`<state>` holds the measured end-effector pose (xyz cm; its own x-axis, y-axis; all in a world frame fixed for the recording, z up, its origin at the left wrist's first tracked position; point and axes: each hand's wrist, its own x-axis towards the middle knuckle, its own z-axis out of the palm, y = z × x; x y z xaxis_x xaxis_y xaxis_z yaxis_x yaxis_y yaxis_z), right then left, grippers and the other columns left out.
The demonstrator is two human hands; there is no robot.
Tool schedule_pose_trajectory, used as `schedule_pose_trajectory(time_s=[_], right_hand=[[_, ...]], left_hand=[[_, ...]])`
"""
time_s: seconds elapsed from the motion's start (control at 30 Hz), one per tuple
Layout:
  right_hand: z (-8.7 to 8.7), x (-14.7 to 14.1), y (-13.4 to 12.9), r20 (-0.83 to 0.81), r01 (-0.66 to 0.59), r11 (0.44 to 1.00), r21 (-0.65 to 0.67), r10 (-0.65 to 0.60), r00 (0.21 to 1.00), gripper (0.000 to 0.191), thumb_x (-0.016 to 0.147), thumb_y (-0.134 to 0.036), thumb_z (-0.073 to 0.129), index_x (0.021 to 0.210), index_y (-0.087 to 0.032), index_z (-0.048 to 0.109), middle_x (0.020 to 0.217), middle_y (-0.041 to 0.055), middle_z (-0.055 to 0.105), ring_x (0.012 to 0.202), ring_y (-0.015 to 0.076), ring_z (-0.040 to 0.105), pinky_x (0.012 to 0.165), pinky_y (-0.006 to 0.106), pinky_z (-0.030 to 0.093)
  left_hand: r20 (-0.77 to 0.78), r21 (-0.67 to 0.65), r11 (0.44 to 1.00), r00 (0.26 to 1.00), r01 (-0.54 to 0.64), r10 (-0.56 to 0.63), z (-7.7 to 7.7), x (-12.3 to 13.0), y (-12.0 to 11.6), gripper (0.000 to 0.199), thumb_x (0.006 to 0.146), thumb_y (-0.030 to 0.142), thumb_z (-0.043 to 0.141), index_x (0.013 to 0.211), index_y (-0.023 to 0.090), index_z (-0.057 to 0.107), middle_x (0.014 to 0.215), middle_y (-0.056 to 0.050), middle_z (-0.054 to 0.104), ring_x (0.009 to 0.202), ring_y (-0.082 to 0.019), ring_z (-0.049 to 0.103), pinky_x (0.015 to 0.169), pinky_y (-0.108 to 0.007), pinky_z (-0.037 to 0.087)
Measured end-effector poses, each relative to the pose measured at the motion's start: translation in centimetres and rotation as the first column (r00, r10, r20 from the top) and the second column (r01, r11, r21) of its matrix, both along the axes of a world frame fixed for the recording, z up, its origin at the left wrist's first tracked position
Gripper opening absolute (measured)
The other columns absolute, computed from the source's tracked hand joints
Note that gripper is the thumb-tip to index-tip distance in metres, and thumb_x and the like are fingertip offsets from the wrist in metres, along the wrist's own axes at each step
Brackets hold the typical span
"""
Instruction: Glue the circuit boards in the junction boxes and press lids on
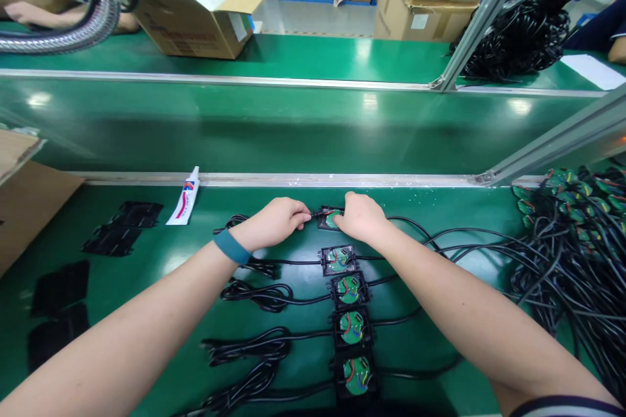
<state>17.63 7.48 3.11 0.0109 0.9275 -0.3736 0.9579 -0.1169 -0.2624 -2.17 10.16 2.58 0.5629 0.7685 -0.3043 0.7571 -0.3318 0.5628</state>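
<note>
At the far end of a column of black cases, my left hand point(286, 218) pinches the black cable just left of the farthest case point(323, 220). My right hand point(360, 216) grips that same case from the right, its thumb over the round green circuit board point(334, 217); the fingers partly cover it. Nearer to me lie several more open black cases, each with a green board and coloured wires, such as the second case point(338, 260) and the nearest case point(357, 376). Cables leave them on both sides, with coiled bundles point(264, 296) to the left.
A white tube point(186, 199) and black flat covers point(122, 228) lie on the left, beside a cardboard box point(34, 202). Cabled green boards point(581, 202) are heaped at right. A metal rail point(342, 180) and slanted post point(548, 124) stand behind. Another person's hand point(29, 13) shows far left.
</note>
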Motion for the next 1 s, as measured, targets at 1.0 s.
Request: schedule_pose_trajectory(time_s=[1.0], right_hand=[[-0.6,0.3,-0.4,-0.029,-0.02,0.999,0.046,0.022,0.999,0.032,0.086,-0.037,0.061,0.104,-0.011,0.065,0.105,0.0179,0.072,0.098,0.0278,0.07,0.079,0.034,0.053]], left_hand=[[-0.354,0.519,0.77,0.913,0.373,-0.203,-1.8,1.7,-2.2,0.021,0.091,0.005,0.047,0.089,0.015,0.065,0.085,-0.009,0.061,0.08,-0.023,0.058,0.071,-0.036,0.047]])
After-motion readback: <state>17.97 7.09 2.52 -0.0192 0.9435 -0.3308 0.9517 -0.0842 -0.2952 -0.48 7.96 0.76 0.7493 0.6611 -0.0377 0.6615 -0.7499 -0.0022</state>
